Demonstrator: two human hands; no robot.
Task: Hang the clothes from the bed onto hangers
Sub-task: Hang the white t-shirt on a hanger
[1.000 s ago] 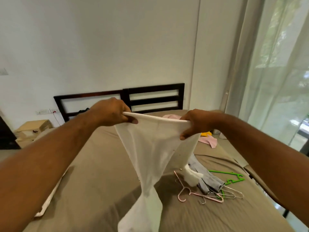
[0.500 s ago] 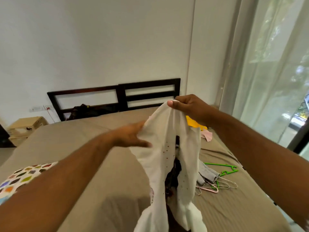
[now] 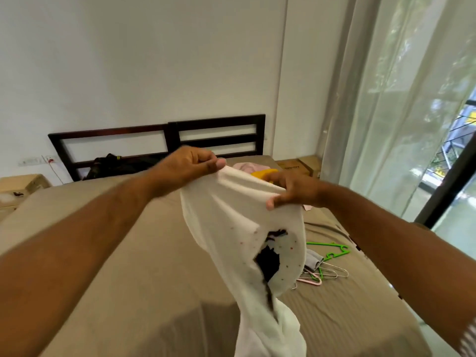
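While the white garment (image 3: 239, 222) hangs over the bed (image 3: 123, 253), the left hand (image 3: 192, 166) and right hand (image 3: 293, 190) each have a grip pinching its top edge, dark patch possibly a print.

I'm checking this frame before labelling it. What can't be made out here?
Head view:
- White garment: bunched, bottom edge cuts it off, type unclear.
- Hangers: partly behind the garment, count unclear.
- Yellow item: mostly hidden by the right hand.
- Dark bundle by the headboard: too small to identify.
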